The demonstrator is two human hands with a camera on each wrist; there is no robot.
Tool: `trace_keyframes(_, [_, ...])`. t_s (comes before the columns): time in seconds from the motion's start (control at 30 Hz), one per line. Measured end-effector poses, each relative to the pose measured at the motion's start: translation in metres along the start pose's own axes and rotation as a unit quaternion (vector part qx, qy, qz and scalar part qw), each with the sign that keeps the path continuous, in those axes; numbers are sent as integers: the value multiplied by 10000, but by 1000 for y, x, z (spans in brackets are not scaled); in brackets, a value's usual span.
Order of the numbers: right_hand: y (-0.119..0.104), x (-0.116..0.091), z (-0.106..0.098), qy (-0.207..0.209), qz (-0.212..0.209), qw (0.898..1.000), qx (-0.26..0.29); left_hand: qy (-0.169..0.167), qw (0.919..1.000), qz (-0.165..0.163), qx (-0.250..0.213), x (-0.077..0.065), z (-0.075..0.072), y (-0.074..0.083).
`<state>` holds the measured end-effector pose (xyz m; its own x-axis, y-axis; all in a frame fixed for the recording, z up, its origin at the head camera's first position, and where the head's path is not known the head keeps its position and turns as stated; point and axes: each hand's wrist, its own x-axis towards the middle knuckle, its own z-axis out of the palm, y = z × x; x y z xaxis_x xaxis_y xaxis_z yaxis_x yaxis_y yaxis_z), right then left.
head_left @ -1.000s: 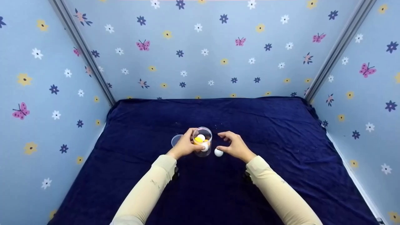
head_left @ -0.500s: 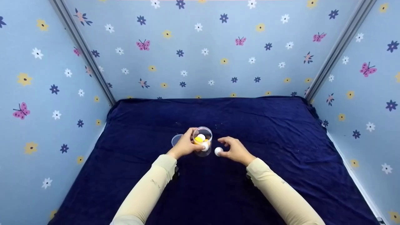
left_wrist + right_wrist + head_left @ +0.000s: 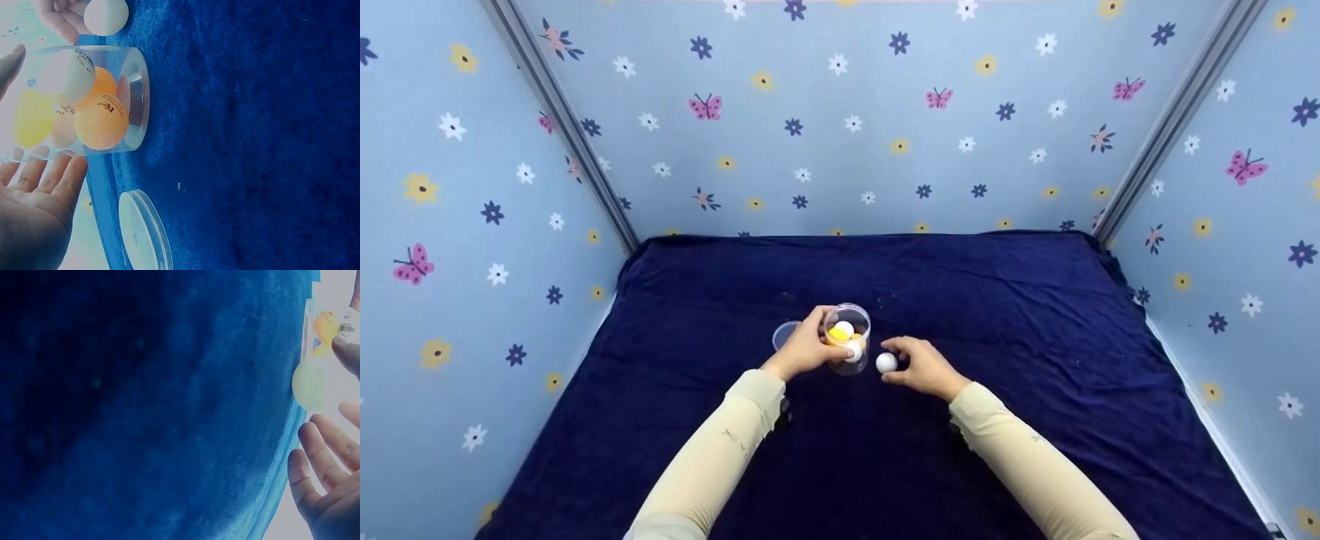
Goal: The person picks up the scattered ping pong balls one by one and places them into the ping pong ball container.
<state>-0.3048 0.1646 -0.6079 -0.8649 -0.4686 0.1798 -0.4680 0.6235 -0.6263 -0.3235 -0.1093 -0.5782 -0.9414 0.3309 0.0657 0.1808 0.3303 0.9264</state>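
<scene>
In the head view my left hand point(image 3: 804, 349) grips a clear plastic jar point(image 3: 847, 366), with its thumb on the near side. The jar stands upright on the cloth and its top is uncovered. White and orange table tennis balls point(image 3: 102, 122) lie inside it. Right of the jar, a loose white table tennis ball point(image 3: 886, 363) rests on the cloth. My right hand point(image 3: 928, 366) is beside this ball, thumb and fingers spread on either side of it. In the right wrist view a small gap shows between the fingertips point(image 3: 308, 430) and the ball.
A round clear lid point(image 3: 140, 230) lies on the cloth just left of the jar, partly hidden by my left hand in the head view. Dark blue cloth point(image 3: 997, 300) covers the table. Patterned blue walls point(image 3: 840, 112) enclose the back and both sides.
My right hand has come lower and nearer to me, and its fingers and thumb now stand around the loose white ball. The left hand and the jar have stayed in place.
</scene>
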Motion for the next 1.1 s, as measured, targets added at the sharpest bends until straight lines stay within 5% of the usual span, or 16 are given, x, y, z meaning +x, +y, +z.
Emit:
trace_keyframes(0.6, [8,0,8,61,-286,9995,-109,-27,9999,4,-118,1,0,-1])
trace_keyframes(1.1, [-5,9,-9,438,-350,9983,173,-38,9999,-13,-139,1,1,-1])
